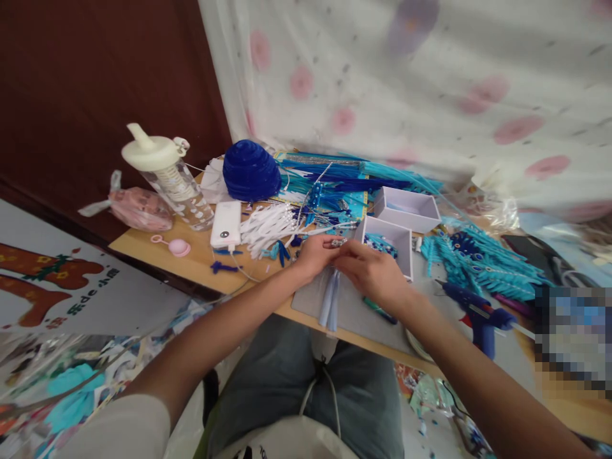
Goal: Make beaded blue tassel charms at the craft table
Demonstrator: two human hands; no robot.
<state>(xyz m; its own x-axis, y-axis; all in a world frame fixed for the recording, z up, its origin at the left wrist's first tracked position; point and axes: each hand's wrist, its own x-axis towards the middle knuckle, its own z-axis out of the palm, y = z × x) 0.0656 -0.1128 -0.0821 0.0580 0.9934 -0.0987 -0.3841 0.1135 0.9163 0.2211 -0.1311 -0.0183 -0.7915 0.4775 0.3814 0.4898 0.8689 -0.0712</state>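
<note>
My left hand (313,256) is closed in a pinch, with a small silvery beaded piece (338,242) showing at its fingertips. Close against it, my right hand (370,269) has its fingers curled together; what they grip is hidden. Just below the hands, two pale blue tassel-like strips (329,299) hang or lie over the grey mat (306,296); whether they join the beaded piece I cannot tell. Right behind my right hand stands a white box (405,248) with blue beads (380,244) inside. A bundle of white strips (270,228) lies beyond my left hand.
A blue glue gun (478,312) lies right of my right forearm, near turquoise fuzzy pieces (502,261). Another white box (406,207) stands behind. Leftward are a white power bank (226,224) with a cable, a tall lidded bottle (179,188) and a dark blue yarn-like bundle (251,170).
</note>
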